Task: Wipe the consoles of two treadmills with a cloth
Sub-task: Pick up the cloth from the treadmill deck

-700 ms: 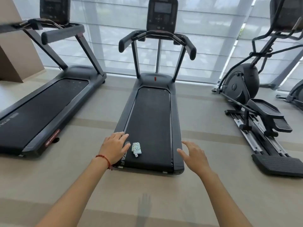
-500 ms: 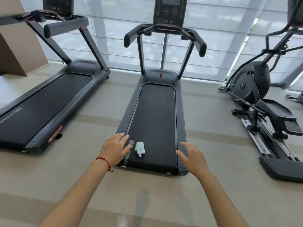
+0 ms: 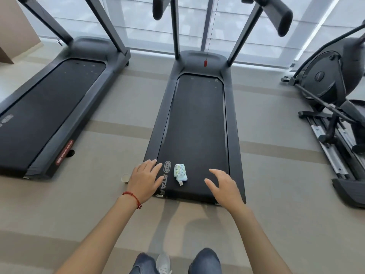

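A small folded white cloth [image 3: 180, 172] with coloured dots lies on the rear end of the middle treadmill's black belt [image 3: 197, 123]. My left hand [image 3: 145, 179] hovers just left of the cloth, fingers spread and holding nothing. My right hand [image 3: 222, 184] hovers to the cloth's right, fingers relaxed and empty. A second treadmill [image 3: 45, 115] stands to the left. Both consoles are out of frame above; only the uprights and handle ends show.
A small paper cup [image 3: 125, 178] stands on the floor beside my left wrist. An elliptical trainer [image 3: 335, 99] fills the right side. A blinded window runs along the back wall. My knees and a grey shoe show at the bottom edge.
The view has tilted down and moved closer to the middle treadmill, so the consoles have left the frame. Both hands stay spread on either side of the cloth.
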A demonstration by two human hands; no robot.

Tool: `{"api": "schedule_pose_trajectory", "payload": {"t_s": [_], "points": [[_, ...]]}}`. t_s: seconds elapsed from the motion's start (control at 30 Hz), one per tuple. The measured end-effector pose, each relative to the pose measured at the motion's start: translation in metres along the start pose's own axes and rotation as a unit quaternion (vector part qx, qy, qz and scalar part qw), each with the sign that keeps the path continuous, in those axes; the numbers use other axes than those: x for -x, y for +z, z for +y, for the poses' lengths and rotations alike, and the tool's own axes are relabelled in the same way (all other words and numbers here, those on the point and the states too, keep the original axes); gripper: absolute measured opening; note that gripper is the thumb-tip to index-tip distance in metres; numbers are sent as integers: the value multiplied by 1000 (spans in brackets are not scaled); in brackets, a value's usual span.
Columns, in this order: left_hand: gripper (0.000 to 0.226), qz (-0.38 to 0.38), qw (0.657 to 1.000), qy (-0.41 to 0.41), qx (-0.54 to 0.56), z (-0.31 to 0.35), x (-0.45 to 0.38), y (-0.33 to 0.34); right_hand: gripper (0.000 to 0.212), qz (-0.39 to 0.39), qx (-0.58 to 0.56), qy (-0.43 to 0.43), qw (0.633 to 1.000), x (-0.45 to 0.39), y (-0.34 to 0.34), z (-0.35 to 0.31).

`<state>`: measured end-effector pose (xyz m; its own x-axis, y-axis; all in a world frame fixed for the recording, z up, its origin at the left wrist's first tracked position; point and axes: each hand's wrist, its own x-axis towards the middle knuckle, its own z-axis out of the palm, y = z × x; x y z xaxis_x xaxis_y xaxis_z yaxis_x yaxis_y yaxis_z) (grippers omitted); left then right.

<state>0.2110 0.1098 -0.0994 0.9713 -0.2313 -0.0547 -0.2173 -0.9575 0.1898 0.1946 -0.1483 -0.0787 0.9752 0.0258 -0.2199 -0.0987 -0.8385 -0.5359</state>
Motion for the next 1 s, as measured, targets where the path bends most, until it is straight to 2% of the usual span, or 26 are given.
{"api": "schedule_pose_trajectory", "payload": {"t_s": [0.27,0.47,0.6,0.8,1.0], "points": [[51,-48,999,-19,8,-26,-81,39,47,-59,3,14,998,-108,22,9],[52,-75,994,-69,49,-34,-143,73,46,-131,-2,17,991,-203,40,27],[70,-72,992,-78,64,-44,-185,106,45,-173,-4,29,985,-261,67,44],[70,-68,994,-50,72,-70,-235,184,43,-189,-51,92,976,-329,137,83],[70,-67,994,-45,77,-98,-277,289,40,-178,-103,168,964,-381,242,138]]}}
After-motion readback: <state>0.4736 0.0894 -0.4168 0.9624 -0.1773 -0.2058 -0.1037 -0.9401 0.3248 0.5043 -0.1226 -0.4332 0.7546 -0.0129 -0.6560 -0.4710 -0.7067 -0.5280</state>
